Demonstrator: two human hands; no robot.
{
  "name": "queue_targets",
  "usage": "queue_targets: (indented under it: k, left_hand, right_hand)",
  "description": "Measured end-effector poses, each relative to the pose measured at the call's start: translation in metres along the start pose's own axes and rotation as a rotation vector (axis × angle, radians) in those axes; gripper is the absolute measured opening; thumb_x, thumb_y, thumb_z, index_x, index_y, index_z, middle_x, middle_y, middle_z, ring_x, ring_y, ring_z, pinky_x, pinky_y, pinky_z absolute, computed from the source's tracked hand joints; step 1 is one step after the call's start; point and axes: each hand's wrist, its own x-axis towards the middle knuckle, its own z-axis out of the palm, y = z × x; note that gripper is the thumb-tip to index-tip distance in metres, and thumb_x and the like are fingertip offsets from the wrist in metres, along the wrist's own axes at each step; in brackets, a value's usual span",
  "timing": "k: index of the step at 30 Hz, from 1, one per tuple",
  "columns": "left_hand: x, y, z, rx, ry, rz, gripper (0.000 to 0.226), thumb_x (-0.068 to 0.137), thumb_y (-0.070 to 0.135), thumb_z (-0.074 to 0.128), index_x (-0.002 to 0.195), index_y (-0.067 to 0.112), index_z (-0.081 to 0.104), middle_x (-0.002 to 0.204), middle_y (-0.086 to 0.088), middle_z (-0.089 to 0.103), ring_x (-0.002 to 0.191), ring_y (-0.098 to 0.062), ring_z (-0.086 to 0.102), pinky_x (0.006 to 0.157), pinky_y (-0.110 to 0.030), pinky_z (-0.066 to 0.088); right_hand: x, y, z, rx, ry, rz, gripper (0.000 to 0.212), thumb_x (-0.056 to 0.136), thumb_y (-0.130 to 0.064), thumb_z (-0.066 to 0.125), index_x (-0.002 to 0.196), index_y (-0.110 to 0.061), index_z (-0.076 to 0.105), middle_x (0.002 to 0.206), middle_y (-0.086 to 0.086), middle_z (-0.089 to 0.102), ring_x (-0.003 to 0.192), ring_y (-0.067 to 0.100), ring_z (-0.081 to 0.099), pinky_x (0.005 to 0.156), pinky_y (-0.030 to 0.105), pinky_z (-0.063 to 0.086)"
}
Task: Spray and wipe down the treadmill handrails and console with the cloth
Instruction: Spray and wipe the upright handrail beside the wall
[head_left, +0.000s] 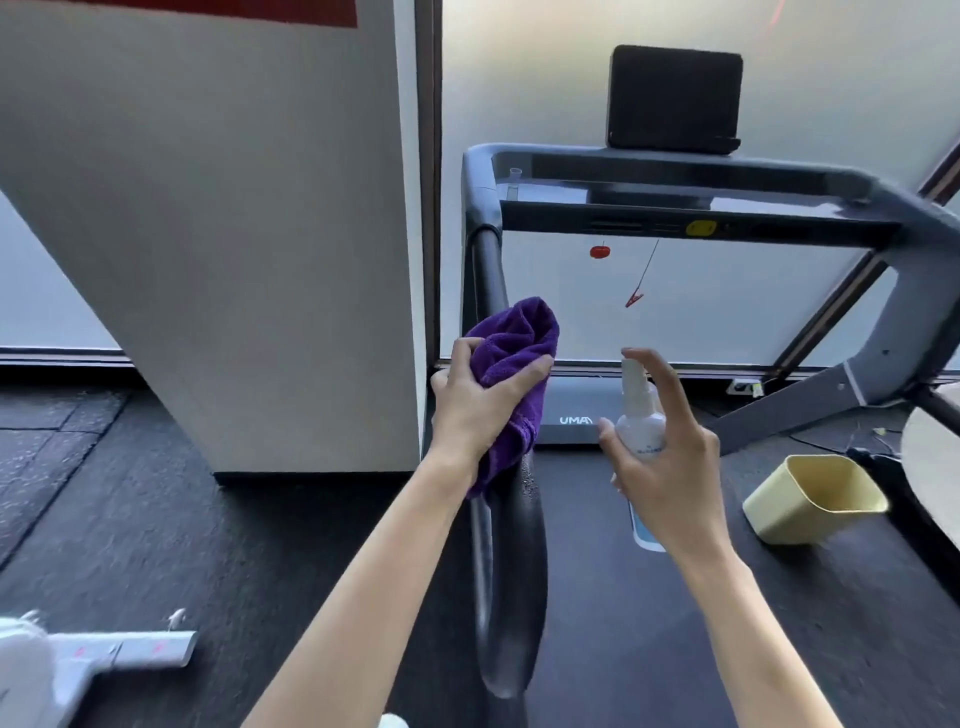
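left hand (480, 410) bunches cloth (511, 358) on rail (511, 561) | right hand (670, 457) grips bottle (640, 415) | cloth soft, bottle light, maybe slick: hold mid-body

Tablet (674, 96) on console (675, 208), bin (810, 499) right.

Bare forearms and hands (480, 410), sleeveless

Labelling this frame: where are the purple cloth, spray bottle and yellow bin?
purple cloth (514, 338): head view, bunched upper folds.
spray bottle (640, 423): head view, clear body.
yellow bin (795, 512): head view, outer front wall.
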Motion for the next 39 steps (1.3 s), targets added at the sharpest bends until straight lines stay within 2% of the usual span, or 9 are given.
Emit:
queue_targets:
  k: [4, 9, 12, 15, 19, 28, 33, 36, 39]
  left_hand:
    - [0.036, 0.007, 0.009, 0.125, 0.089, 0.028, 0.053, 0.069, 0.058, 0.076, 0.109, 0.032, 0.053, 0.123, -0.003, 0.046, 0.098, -0.022, 0.061, 0.093, -0.041, 0.052]
    - [0.075, 0.023, 0.011, 0.189, 0.068, 0.021, 0.045, 0.076, 0.047, 0.075, 0.111, 0.030, 0.053, 0.125, -0.006, 0.045, 0.098, -0.024, 0.057, 0.094, -0.032, 0.046]
    - [0.056, 0.016, 0.005, 0.079, 0.045, 0.027, 0.038, 0.077, 0.036, 0.077, 0.107, 0.029, 0.055, 0.126, -0.010, 0.051, 0.100, -0.023, 0.060, 0.100, -0.038, 0.048]
    - [0.012, 0.000, -0.003, -0.040, 0.006, 0.016, 0.035, 0.069, 0.036, 0.078, 0.096, 0.033, 0.055, 0.124, -0.012, 0.057, 0.104, -0.024, 0.063, 0.097, -0.044, 0.050]
    - [-0.013, -0.011, 0.001, 0.011, 0.062, 0.022, 0.042, 0.056, 0.042, 0.076, 0.091, 0.032, 0.056, 0.115, -0.004, 0.056, 0.093, -0.019, 0.065, 0.090, -0.044, 0.054]
    - [0.082, 0.027, 0.013, 0.284, 0.088, 0.029, 0.046, 0.068, 0.030, 0.077, 0.107, 0.023, 0.054, 0.122, -0.005, 0.046, 0.098, -0.027, 0.058, 0.091, -0.035, 0.048]
    - [0.045, 0.013, 0.003, 0.205, 0.054, 0.063, 0.045, 0.070, 0.027, 0.077, 0.109, 0.025, 0.054, 0.121, -0.008, 0.050, 0.093, -0.021, 0.059, 0.094, -0.039, 0.050]
    - [0.002, 0.002, -0.005, 0.117, 0.004, 0.098, 0.043, 0.065, 0.029, 0.079, 0.100, 0.031, 0.055, 0.118, -0.008, 0.055, 0.097, -0.021, 0.062, 0.092, -0.043, 0.053]
    - [-0.028, -0.012, -0.006, 0.158, 0.025, 0.123, 0.037, 0.057, 0.042, 0.074, 0.086, 0.043, 0.051, 0.110, 0.005, 0.050, 0.094, -0.014, 0.061, 0.092, -0.039, 0.052]
  right_hand:
    - [0.001, 0.003, -0.005, 0.009, -0.002, -0.003, 0.065, 0.084, -0.008, 0.069, 0.128, -0.048, 0.044, 0.054, 0.014, 0.052, 0.044, 0.031, 0.054, 0.052, 0.040, 0.055]
    - [0.001, -0.002, -0.005, 0.005, 0.023, -0.004, 0.066, 0.084, -0.008, 0.069, 0.127, -0.050, 0.044, 0.053, 0.012, 0.051, 0.044, 0.031, 0.054, 0.051, 0.038, 0.055]
    - [-0.001, -0.007, -0.006, 0.013, 0.031, 0.002, 0.065, 0.084, -0.007, 0.069, 0.127, -0.049, 0.043, 0.054, 0.011, 0.052, 0.045, 0.031, 0.055, 0.050, 0.039, 0.054]
    - [-0.003, -0.008, -0.004, 0.011, 0.041, -0.015, 0.065, 0.084, -0.007, 0.069, 0.128, -0.048, 0.043, 0.055, 0.003, 0.053, 0.044, 0.029, 0.055, 0.049, 0.037, 0.054]
    - [-0.003, -0.003, 0.002, 0.003, 0.051, -0.015, 0.065, 0.083, -0.008, 0.070, 0.128, -0.048, 0.043, 0.055, -0.001, 0.053, 0.044, 0.028, 0.055, 0.047, 0.035, 0.053]
    - [0.022, -0.007, 0.026, 0.006, 0.006, 0.031, 0.064, 0.084, -0.006, 0.065, 0.129, -0.046, 0.044, 0.055, 0.007, 0.053, 0.045, 0.028, 0.055, 0.049, 0.042, 0.054]
    - [0.021, -0.010, 0.029, 0.015, -0.012, -0.006, 0.065, 0.084, -0.005, 0.064, 0.128, -0.048, 0.042, 0.055, 0.003, 0.053, 0.044, 0.028, 0.054, 0.048, 0.042, 0.054]
    - [0.013, -0.005, 0.027, -0.012, -0.009, -0.032, 0.063, 0.084, -0.008, 0.066, 0.129, -0.046, 0.042, 0.057, -0.001, 0.051, 0.044, 0.020, 0.055, 0.046, 0.038, 0.053]
    - [0.005, 0.003, 0.023, -0.008, 0.000, -0.017, 0.063, 0.084, -0.009, 0.067, 0.128, -0.048, 0.044, 0.061, 0.004, 0.055, 0.046, 0.018, 0.057, 0.050, 0.036, 0.054]
